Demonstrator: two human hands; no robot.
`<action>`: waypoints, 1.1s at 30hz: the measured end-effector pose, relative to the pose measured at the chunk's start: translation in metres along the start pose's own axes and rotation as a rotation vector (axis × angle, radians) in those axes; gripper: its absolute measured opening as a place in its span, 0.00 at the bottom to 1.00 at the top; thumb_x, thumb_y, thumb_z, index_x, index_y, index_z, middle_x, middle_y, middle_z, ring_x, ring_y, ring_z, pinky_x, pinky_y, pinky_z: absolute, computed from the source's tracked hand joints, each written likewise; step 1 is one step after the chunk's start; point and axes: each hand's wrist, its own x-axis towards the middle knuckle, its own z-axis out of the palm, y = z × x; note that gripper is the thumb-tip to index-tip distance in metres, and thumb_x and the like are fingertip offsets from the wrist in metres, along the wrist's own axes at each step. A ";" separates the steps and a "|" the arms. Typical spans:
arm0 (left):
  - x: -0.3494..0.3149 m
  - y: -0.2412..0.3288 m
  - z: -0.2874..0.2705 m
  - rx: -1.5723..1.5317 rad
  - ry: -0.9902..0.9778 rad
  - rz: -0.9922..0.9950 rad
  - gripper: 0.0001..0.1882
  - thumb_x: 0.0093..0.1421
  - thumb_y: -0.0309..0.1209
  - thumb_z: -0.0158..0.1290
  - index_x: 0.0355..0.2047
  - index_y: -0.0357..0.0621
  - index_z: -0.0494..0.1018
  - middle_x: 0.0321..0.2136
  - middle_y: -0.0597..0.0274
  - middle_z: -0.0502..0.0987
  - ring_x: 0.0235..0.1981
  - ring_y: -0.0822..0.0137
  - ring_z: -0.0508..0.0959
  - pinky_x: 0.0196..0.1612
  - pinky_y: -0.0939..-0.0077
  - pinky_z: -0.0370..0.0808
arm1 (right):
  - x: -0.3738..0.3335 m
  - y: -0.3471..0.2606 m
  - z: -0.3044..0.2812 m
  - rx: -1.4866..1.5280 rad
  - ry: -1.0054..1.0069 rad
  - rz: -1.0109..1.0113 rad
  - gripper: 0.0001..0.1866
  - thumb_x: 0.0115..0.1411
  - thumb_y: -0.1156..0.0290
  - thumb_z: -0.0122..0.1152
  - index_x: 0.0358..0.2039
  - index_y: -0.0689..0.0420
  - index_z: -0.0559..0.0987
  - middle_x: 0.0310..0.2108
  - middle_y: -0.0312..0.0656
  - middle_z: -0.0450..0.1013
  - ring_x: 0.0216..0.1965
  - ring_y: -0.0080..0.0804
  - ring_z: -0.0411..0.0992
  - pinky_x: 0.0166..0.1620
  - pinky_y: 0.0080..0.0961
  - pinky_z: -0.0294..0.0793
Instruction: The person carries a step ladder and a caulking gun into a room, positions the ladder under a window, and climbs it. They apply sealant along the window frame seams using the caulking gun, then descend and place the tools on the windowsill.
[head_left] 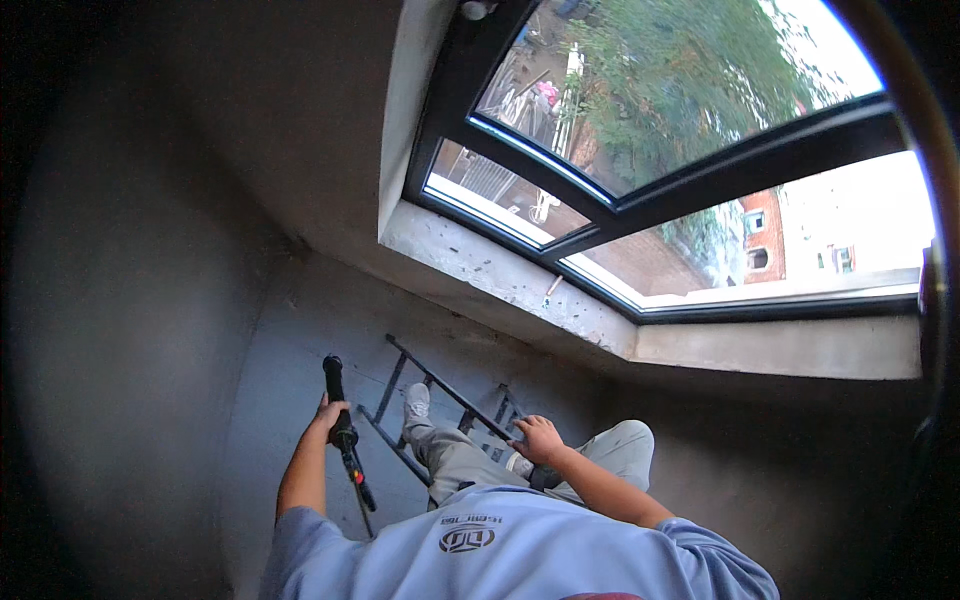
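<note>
My left hand [328,418] is closed around a long black tool [345,436]. The tool has a thick upper end and a small red spot lower down, and a thin rod or cord trails below it. Its exact kind is unclear. To the right, my right hand [540,440] grips the upper end of a dark metal ladder [440,385]. Both my legs are over the ladder, with one white shoe [417,400] near its rungs and the other partly hidden beneath my right hand.
Ahead and to the right is a dark-framed window [610,215] above a pale concrete sill [480,265]. A short thin stick [553,286] stands out at the sill. Bare grey walls [150,300] close in on the left, and a grey floor [290,400] lies below.
</note>
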 end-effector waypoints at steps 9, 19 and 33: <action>0.008 0.140 0.045 -0.363 0.191 0.044 0.15 0.64 0.45 0.46 0.31 0.48 0.70 0.25 0.60 0.74 0.25 0.59 0.78 0.31 0.61 0.78 | 0.036 -0.104 -0.092 0.637 -0.062 -0.242 0.59 0.52 0.34 0.68 0.72 0.58 0.56 0.67 0.58 0.60 0.67 0.55 0.61 0.68 0.40 0.61; -0.115 0.173 0.226 -0.567 0.250 0.191 0.24 0.65 0.48 0.48 0.53 0.43 0.65 0.44 0.55 0.77 0.41 0.57 0.82 0.43 0.56 0.81 | 0.004 -0.109 -0.133 0.669 0.300 -0.042 0.37 0.54 0.49 0.73 0.58 0.57 0.73 0.53 0.55 0.75 0.53 0.55 0.74 0.54 0.41 0.75; -0.384 0.266 0.273 -0.252 -0.713 0.476 0.34 0.63 0.61 0.52 0.52 0.43 0.71 0.43 0.54 0.78 0.48 0.55 0.79 0.56 0.54 0.76 | -0.193 -0.020 -0.090 0.839 1.069 0.014 0.06 0.60 0.72 0.69 0.35 0.55 0.79 0.26 0.34 0.75 0.27 0.25 0.71 0.30 0.28 0.71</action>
